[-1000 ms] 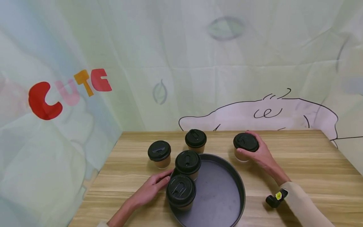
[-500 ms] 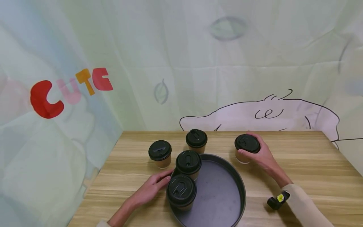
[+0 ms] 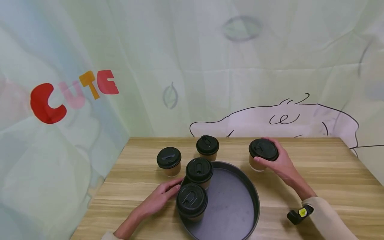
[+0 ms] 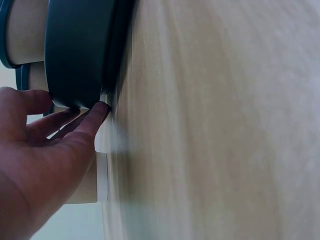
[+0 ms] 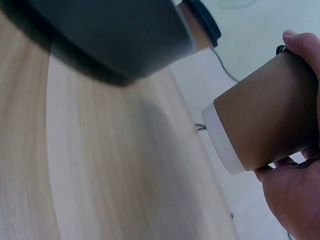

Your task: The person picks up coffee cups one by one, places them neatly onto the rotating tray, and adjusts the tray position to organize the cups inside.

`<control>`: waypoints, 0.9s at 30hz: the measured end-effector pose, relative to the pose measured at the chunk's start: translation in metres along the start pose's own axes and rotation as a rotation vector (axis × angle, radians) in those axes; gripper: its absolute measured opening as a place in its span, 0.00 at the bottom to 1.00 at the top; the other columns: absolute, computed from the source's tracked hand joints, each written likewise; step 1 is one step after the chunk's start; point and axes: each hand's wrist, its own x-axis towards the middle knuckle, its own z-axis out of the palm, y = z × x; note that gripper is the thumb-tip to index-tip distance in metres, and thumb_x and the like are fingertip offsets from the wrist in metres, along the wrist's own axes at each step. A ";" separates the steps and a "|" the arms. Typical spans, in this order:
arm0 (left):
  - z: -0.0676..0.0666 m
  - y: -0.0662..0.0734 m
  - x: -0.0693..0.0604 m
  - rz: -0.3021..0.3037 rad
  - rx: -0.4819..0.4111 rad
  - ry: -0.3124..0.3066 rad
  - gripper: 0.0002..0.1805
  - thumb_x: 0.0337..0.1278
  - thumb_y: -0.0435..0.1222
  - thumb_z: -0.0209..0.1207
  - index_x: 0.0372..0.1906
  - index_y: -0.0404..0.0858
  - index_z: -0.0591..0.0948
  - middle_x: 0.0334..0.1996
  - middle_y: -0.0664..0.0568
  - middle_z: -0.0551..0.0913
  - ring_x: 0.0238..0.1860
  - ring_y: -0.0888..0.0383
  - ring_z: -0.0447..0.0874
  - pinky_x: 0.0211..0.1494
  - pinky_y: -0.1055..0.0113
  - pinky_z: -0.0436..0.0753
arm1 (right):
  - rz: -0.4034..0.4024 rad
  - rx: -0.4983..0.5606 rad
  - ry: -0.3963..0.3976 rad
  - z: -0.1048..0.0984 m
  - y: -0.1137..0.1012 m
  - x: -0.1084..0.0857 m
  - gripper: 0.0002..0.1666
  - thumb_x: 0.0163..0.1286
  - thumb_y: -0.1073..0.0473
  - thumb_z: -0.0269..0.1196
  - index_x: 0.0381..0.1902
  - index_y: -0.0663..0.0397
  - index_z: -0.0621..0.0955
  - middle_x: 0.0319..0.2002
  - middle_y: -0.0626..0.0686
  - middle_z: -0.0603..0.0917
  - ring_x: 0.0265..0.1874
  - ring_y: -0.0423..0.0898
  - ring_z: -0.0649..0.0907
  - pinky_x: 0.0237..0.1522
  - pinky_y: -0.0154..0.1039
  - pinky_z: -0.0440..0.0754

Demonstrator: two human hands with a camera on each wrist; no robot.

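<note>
My right hand grips a brown paper coffee cup with a black lid, right of the round dark pan. Against the backdrop in the right wrist view, this cup looks raised off the table, its white base band showing. The fingers of my left hand touch the pan's outer left side; in the left wrist view they lie against the pan wall, low near the table. Inside the pan at its left stand two lidded cups, a near cup and a farther cup.
Two more lidded cups stand on the wooden table behind the pan: a left cup and a back cup. A printed cloth backdrop rises behind the table's far edge. A black device sits on my right wrist.
My right hand and its cup have shifted slightly right and up, with the right wrist swinging rightward. The left hand, pan and other cups stay in place.
</note>
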 end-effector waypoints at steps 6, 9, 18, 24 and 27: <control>0.001 0.000 0.000 0.004 0.005 0.002 0.30 0.85 0.42 0.46 0.78 0.28 0.62 0.78 0.36 0.63 0.76 0.45 0.63 0.72 0.66 0.70 | -0.051 -0.003 -0.025 0.003 -0.019 -0.006 0.48 0.63 0.60 0.77 0.77 0.45 0.67 0.67 0.51 0.74 0.63 0.42 0.73 0.60 0.33 0.71; 0.001 0.000 0.000 0.008 0.005 0.003 0.30 0.85 0.41 0.46 0.78 0.28 0.62 0.77 0.36 0.63 0.75 0.45 0.63 0.72 0.67 0.70 | -0.081 0.014 -0.051 0.007 -0.029 -0.009 0.48 0.61 0.62 0.78 0.76 0.44 0.68 0.66 0.50 0.75 0.63 0.43 0.74 0.59 0.31 0.72; 0.001 -0.001 0.000 0.028 0.005 0.002 0.30 0.85 0.41 0.46 0.78 0.26 0.62 0.77 0.35 0.63 0.75 0.44 0.63 0.71 0.68 0.70 | -0.135 0.088 -0.166 0.027 -0.047 -0.023 0.53 0.55 0.65 0.81 0.75 0.45 0.69 0.65 0.48 0.77 0.62 0.47 0.77 0.60 0.30 0.74; 0.001 0.001 -0.002 0.022 0.053 0.031 0.29 0.84 0.41 0.47 0.78 0.28 0.64 0.76 0.37 0.65 0.75 0.46 0.63 0.69 0.76 0.67 | -0.159 0.094 -0.231 0.040 -0.054 -0.038 0.52 0.53 0.63 0.82 0.73 0.38 0.70 0.65 0.47 0.78 0.62 0.48 0.78 0.62 0.32 0.75; 0.001 0.001 -0.002 0.023 0.055 0.030 0.29 0.84 0.41 0.47 0.78 0.28 0.64 0.76 0.38 0.65 0.76 0.46 0.62 0.68 0.77 0.66 | -0.174 0.080 -0.253 0.046 -0.056 -0.046 0.52 0.53 0.61 0.82 0.73 0.37 0.70 0.65 0.46 0.78 0.62 0.48 0.79 0.62 0.34 0.75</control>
